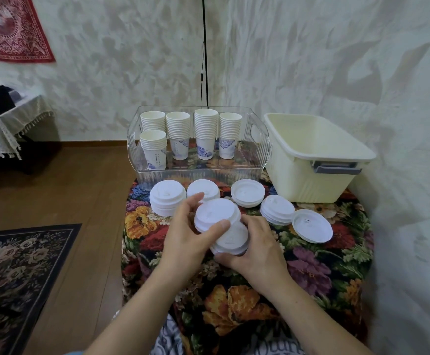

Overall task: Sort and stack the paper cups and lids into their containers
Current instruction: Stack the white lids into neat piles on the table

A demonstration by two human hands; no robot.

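We see a stack of lids (221,226) between both hands: left hand (187,237) pinching its upper lids, right hand (257,245) cupping the lower ones, above the tabletop (319,265).

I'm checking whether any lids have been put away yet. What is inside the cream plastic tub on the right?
The cream tub shows only bare inner walls; its floor is hidden behind the near rim. No lids are visible inside. The lid stacks sit on the floral cloth, and both hands hold lids.

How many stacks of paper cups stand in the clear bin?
5. Four stand in a back row: far left, second, third, and far right. One shorter stack stands in front at the left. None seems hidden behind them.
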